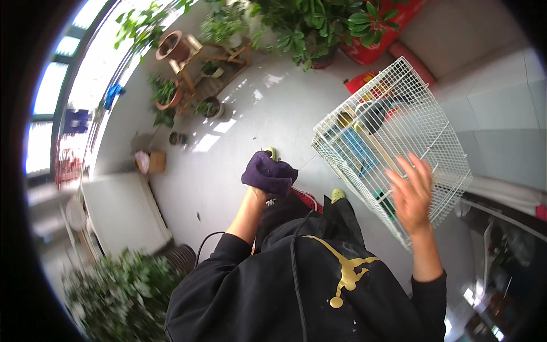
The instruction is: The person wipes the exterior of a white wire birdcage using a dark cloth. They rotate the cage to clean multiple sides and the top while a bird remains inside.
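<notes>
In the head view my left hand, mostly hidden by a purple cloth (pixel 269 173), holds that cloth out in front of my body; only the wrist (pixel 256 194) shows plainly. My right hand (pixel 412 192) is raised over the near right side of a white wire cage (pixel 436 141), its fingers apart and slightly bent, holding nothing. Whether its fingertips touch the wires cannot be told. Through the wires a wooden bar (pixel 382 149) and a blue slatted piece (pixel 357 147) are visible.
Potted plants and a wooden plant stand (pixel 188 79) are beyond, at the upper left. A cardboard box (pixel 157 162) and a white-topped piece of furniture (pixel 124 213) are at the left. Leafy foliage (pixel 124 295) fills the lower left. A dark-framed glossy surface (pixel 508 243) lies at the right.
</notes>
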A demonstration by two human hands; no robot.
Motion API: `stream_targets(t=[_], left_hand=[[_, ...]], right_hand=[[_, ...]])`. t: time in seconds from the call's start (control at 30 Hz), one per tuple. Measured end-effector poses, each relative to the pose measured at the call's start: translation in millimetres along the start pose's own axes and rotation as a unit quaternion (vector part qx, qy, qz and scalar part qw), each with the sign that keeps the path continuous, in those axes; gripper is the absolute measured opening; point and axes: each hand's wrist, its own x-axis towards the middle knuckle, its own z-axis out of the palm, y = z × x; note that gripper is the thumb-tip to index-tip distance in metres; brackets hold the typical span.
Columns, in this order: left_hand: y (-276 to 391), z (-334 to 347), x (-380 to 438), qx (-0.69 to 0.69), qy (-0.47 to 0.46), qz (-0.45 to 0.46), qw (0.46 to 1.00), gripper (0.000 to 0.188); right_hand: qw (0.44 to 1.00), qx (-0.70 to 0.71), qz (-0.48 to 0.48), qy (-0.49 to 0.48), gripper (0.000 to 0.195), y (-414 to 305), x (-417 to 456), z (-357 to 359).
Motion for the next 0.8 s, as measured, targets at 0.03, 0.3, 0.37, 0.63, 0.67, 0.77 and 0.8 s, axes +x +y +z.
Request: stream_targets(t=[0.03,0.3,0.37,0.63,0.67,0.77,0.8], left_hand=[[-19,-6,13,-0.009,-0.043,-0.015,0.999,0.031],[-201,14,77,-0.290,0.138,-0.130,0.938,0.075],[-226,44,94,-0.143,0.160,-0.160,0.964,0.072],[-234,199,127,-0.233,0.023,-0.346,0.909,0.061],[-233,217,128,-0.259,0.014,-0.358,0.897,0.061],[-234,251,136,-0.322,-0.008,-0.380,0.867,0.059],[-233,256,139,-0.310,0.012,-0.369,0.876,0.058]], right_hand=[[0.999,-0.027,0.027,0.022,0.026,-16,0,-9],[0.913,0.240,0.230,-0.237,0.019,-120,-4,187],[0.853,0.246,0.320,-0.331,0.023,-111,-29,275],[0.717,0.152,0.240,-0.636,0.042,-79,-144,531],[0.702,0.135,0.242,-0.656,0.049,-78,-156,558],[0.656,0.102,0.241,-0.708,0.074,-74,-183,639],[0.704,0.119,0.218,-0.665,0.077,-71,-193,654]])
